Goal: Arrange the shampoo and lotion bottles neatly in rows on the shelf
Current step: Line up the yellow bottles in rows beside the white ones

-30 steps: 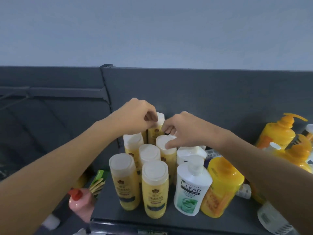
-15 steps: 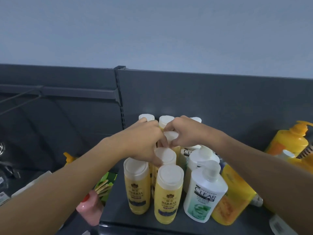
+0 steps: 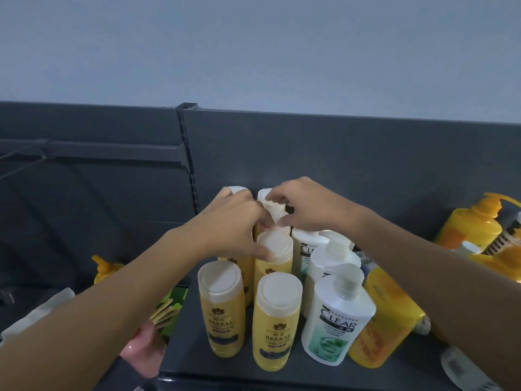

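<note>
Shelf (image 3: 197, 359): dark grey, bottles bunched at its left end against the back panel (image 3: 338, 153).
Yellow herbal bottles (image 3: 277, 320): white flat caps; two upright at the front, one behind them in the middle, at least three more caps at the rear, partly hidden by the hands. Exact total cannot be told.
White CLEAR bottles (image 3: 337, 320): three upright in a file, just right of the yellow ones.
Left hand (image 3: 231, 230): grip closed around the cap of a middle yellow bottle (image 3: 275, 249).
Right hand (image 3: 307, 207): fingertips pinch a rear cap (image 3: 272, 206); the two hands touch.
Orange pump bottles (image 3: 473, 224): at least two at the far right.
</note>
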Demonstrator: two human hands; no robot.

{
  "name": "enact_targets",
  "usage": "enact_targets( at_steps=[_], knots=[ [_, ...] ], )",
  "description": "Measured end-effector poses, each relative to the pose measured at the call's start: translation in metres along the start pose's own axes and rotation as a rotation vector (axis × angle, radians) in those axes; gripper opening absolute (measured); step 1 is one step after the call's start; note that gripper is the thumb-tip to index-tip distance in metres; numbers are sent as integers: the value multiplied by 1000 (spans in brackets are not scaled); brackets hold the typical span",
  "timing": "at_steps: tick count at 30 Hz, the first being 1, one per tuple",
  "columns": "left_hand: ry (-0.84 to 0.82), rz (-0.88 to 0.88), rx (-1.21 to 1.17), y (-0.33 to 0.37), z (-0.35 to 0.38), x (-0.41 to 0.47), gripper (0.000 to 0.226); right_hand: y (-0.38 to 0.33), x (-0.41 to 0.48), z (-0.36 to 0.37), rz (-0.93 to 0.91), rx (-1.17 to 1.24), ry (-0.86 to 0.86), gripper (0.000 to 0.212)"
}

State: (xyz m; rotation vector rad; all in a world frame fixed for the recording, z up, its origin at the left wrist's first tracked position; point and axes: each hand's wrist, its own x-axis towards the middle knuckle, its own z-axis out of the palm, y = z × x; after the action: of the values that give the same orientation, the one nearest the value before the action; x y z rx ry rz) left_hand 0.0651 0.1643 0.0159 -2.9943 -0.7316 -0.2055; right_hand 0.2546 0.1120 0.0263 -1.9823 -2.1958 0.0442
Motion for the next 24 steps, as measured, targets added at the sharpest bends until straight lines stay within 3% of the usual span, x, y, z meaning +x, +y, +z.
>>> enact_targets(
  at_steps=[4,6,9,11,15,24],
  knots=[
    [85,-50,-163,-10,-26,-31,49,-9,-25,-32,25,88,71,32],
    [33,-70,-284,-15,-36,-54,56,-24,-43,-41,29,158,-51,27],
    [-204,-74,-242,-11,-38,-80,76,-52,-68,-35,13,126,-321,47],
    [-275,-70,-171,-4,-30,-86,77,-67,-81,-22,-16,42,-401,58],
    [-185,-69,-115,-2,-12,-86,56,-82,-91,1,-53,-40,-307,51],
    [-153,-110,-141,-19,-7,-85,59,-87,-82,19,24,52,-76,41]
  ],
)
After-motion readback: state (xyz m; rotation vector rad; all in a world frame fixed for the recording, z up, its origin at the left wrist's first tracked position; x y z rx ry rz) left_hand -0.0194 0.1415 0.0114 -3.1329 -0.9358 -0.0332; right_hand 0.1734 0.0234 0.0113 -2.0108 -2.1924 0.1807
